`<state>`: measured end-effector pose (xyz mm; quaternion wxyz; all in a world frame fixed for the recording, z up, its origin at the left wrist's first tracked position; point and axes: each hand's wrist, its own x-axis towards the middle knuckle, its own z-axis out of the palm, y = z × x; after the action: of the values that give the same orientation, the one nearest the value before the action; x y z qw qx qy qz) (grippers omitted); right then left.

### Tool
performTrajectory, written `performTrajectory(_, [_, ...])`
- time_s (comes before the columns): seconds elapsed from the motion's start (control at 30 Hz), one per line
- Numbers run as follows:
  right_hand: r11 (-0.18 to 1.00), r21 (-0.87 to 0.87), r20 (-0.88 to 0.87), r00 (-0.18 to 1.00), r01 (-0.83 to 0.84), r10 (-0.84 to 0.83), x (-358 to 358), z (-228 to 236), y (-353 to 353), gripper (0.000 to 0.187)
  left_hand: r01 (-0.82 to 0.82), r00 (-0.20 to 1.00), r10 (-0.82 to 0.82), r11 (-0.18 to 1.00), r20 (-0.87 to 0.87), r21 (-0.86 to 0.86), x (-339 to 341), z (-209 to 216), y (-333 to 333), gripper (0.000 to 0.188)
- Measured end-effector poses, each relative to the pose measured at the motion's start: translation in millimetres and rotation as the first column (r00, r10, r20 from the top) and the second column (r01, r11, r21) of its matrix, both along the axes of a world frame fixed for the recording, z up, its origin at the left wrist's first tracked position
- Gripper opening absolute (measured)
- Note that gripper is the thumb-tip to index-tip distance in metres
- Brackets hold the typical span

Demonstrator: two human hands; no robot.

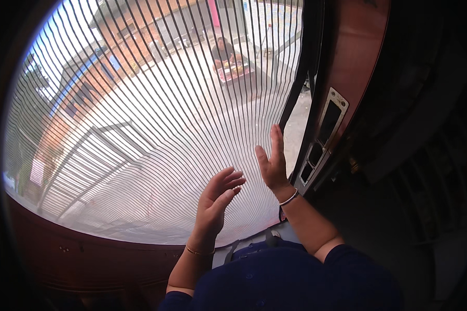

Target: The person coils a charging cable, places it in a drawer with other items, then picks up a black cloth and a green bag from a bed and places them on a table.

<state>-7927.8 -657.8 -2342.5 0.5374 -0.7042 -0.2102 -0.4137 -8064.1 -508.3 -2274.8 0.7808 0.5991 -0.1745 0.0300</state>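
A sheer curtain with dark stripes (155, 135) hangs across a doorway in front of me. My left hand (217, 199) is raised before its lower part, fingers apart and slightly bent, with nothing in them. To its right and a little higher, my right hand (273, 161) is up near the curtain's dark right edge (294, 98). Its fingers point upward, the thumb stands off, and it holds nothing. Whether either hand touches the cloth I cannot tell. A thin bracelet (199, 252) circles my left wrist, and a pale band (289, 197) my right.
Right of the curtain stands a reddish door frame (350, 57) with a metal lock plate (331, 118). Through the stripes I see a person (222, 51) outside behind a table with goods (234, 73), a brick building (132, 23) and a metal railing (93, 160). The interior at right is dark.
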Motion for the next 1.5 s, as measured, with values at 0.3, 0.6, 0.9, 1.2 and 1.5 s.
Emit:
performTrajectory(0.3, [0.660,0.053,-0.291,0.621,-0.749,0.728,-60.1,-25.7,117.8,0.069,-0.043,0.999,0.043,0.998,-0.002,0.040,-24.0,-5.1,-2.4,0.056])
performTrajectory(0.6, [0.476,-0.010,-0.303,0.456,-0.880,0.837,-102.7,-76.0,145.6,0.068,-0.054,0.998,0.033,0.903,0.058,0.425,76.9,5.3,-40.7,0.078])
performTrajectory(0.9, [0.605,0.292,-0.450,0.452,-0.740,0.770,-111.8,-29.4,67.0,0.058,-0.525,0.849,0.528,0.846,-0.005,0.092,48.0,24.8,38.7,0.071])
performTrajectory(1.2, [0.553,0.512,-0.300,0.466,-0.657,0.832,-99.9,-2.4,59.4,0.055,-0.578,0.816,0.579,0.815,-0.001,0.049,23.2,19.3,44.0,0.066])
performTrajectory(1.5, [0.534,0.500,-0.262,0.468,-0.682,0.844,-96.7,9.0,64.5,0.055,-0.595,0.804,0.594,0.803,0.026,0.034,21.1,15.8,52.9,0.061])
